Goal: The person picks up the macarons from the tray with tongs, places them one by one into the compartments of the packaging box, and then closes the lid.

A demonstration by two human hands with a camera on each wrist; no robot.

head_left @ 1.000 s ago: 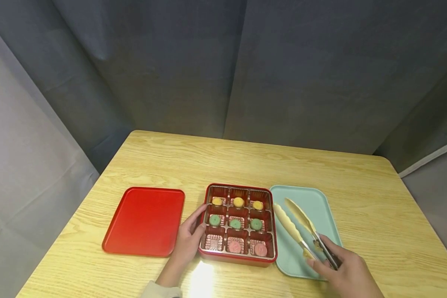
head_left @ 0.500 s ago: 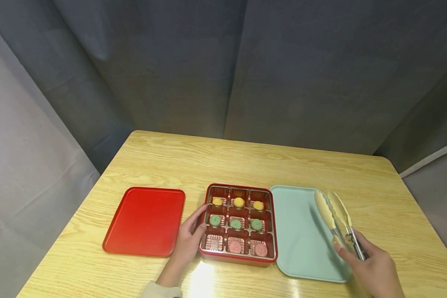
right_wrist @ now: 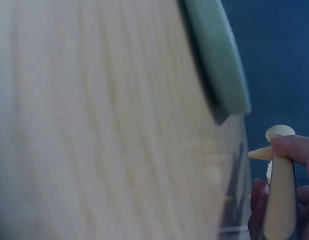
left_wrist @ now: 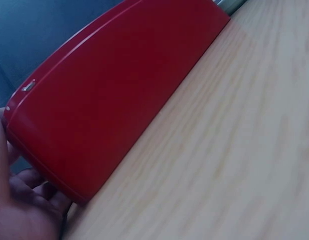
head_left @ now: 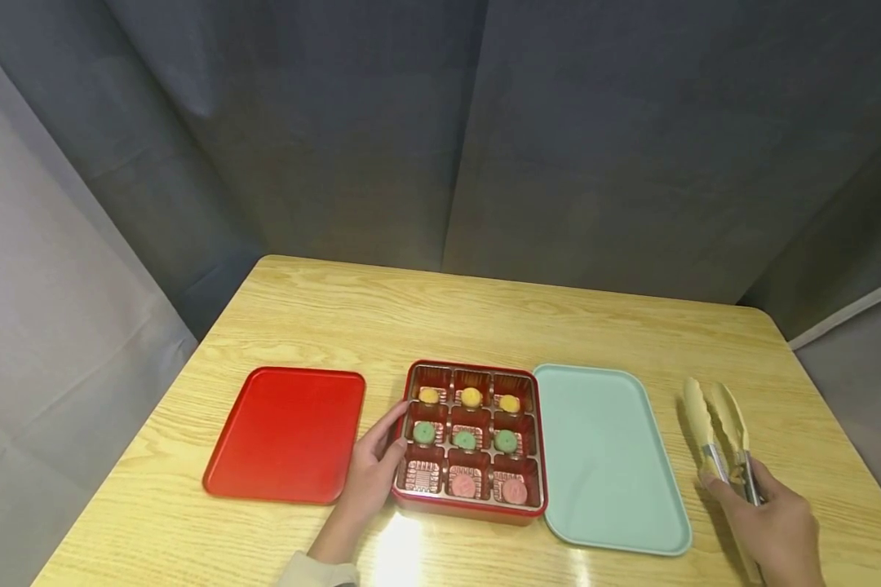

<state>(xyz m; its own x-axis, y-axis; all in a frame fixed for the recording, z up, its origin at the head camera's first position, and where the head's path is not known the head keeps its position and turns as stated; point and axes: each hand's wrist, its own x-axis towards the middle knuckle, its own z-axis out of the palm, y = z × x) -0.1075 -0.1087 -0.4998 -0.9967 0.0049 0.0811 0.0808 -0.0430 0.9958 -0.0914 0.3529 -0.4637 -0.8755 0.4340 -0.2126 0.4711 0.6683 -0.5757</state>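
My left hand (head_left: pixel 373 465) rests against the left wall of a red box (head_left: pixel 470 512), thumb and fingertips at its rim. In the left wrist view, this hand (left_wrist: pixel 24 205) touches the end of the box's red side (left_wrist: pixel 114 85). The box holds a nine-compartment insert with yellow pieces (head_left: pixel 471 397) in the back row, green ones (head_left: pixel 464 440) in the middle, and pink ones (head_left: pixel 463 487) in two front compartments. The front left compartment is empty. My right hand (head_left: pixel 772 526) grips metal tongs (head_left: pixel 730 420) with cream tips apart and nothing between them.
A flat red tray (head_left: pixel 286 436) lies to the left of the box. Directly on the box's right is a pale green tray (head_left: pixel 613 456), with the tongs beyond its right edge. The wooden table (head_left: pixel 382 314) ends at dark curtains (head_left: pixel 338 147).
My right hand has carried the tongs rightward, from over the pale green tray to the table beyond it. My left hand and the box have stayed in place.
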